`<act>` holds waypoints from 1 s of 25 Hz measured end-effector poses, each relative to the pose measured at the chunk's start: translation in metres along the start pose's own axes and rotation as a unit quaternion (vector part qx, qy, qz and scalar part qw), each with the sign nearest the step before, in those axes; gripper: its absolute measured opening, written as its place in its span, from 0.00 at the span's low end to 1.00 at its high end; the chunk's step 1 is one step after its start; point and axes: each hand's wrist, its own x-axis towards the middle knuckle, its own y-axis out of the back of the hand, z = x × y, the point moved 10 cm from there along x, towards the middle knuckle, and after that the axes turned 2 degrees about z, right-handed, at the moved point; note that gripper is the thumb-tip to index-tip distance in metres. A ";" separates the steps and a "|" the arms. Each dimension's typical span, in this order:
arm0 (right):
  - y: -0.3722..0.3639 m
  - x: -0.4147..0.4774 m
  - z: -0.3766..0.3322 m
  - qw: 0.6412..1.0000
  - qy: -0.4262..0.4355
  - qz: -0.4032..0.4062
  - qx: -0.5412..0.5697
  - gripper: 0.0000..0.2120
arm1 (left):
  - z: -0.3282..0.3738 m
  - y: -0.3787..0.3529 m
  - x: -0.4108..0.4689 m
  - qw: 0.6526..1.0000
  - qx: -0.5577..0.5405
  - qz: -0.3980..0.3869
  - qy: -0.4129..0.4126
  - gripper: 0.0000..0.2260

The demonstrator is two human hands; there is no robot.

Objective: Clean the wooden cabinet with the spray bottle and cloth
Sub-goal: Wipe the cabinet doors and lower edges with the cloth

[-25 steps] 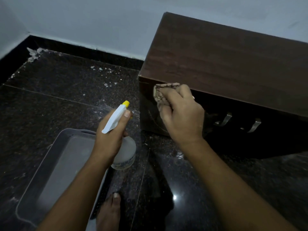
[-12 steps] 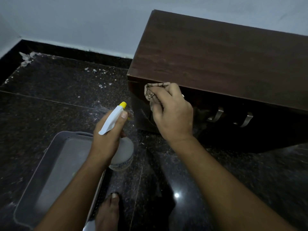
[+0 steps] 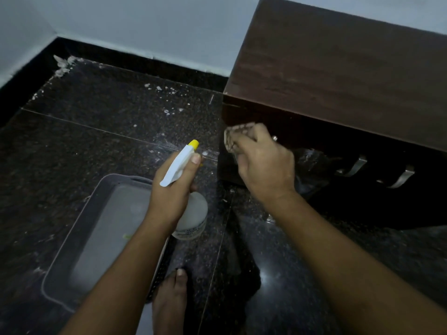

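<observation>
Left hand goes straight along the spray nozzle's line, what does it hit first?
Probably the wooden cabinet, near its left front corner; left hand aims the spray bottle that way. Depth is unclear, so it may pass just left.

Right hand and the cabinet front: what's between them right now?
In the head view, the cloth lies between them: the right hand holds it bunched against the front of the wooden cabinet, near its left corner.

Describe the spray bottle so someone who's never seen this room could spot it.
Start at the dark wooden cabinet against the wall. Left of its front corner, beside the grey tray on the floor, the left hand grips the spray bottle. Nothing else has a white trigger head and yellow nozzle.
</observation>
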 end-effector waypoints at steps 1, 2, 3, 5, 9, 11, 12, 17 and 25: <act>0.013 0.008 -0.003 0.999 -0.007 0.039 0.007 0.17 | -0.002 0.001 0.000 1.000 -0.001 0.000 0.000 0.14; 0.020 0.014 -0.007 0.998 -0.008 0.068 0.004 0.17 | -0.005 0.002 0.000 1.000 -0.002 0.001 0.003 0.12; 0.017 0.015 -0.013 0.997 -0.001 0.078 -0.008 0.16 | -0.008 0.003 0.000 1.000 -0.002 0.003 0.007 0.12; -0.011 0.002 -0.015 0.998 0.011 0.037 -0.048 0.15 | -0.011 0.005 0.000 1.000 -0.001 0.009 0.012 0.13; -0.037 -0.035 0.033 0.990 -0.116 -0.039 0.072 0.14 | -0.006 0.005 0.001 1.000 -0.012 0.003 0.011 0.08; -0.026 -0.049 0.053 0.940 -0.241 0.003 0.243 0.09 | -0.007 0.004 0.000 1.000 -0.014 -0.002 0.014 0.08; -0.023 -0.060 0.062 0.897 -0.315 0.028 0.308 0.06 | -0.007 0.002 -0.001 1.000 -0.021 -0.004 0.016 0.08; -0.058 -0.115 0.056 0.432 -0.662 0.070 0.608 0.03 | -0.003 -0.001 -0.003 1.000 -0.013 -0.010 0.005 0.10; -0.053 -0.072 0.013 0.278 -0.578 0.095 0.762 0.17 | -0.004 -0.002 0.000 1.000 -0.002 -0.017 -0.014 0.07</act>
